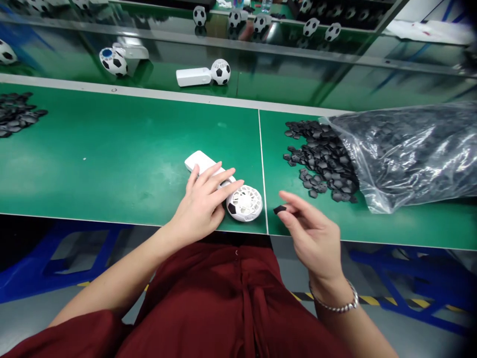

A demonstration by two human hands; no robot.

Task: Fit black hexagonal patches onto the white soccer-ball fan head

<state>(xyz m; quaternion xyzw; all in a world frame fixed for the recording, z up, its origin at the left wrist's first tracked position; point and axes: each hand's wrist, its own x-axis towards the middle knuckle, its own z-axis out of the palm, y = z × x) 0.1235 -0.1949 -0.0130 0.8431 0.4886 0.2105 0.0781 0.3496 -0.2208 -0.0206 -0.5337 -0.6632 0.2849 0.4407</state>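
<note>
The left hand (pixel 203 201) lies flat on a white fan (pixel 238 196) near the table (pixel 112 149) edge. At its three o'clock, the right hand (pixel 311 233) pinches a black patch (pixel 279 209); the patch probably needs seating on the fan's grille next.

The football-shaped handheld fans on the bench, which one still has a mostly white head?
The fan under the left hand, its head nearly all white with one black patch; the fans on the conveyor already show full black patches.
</note>
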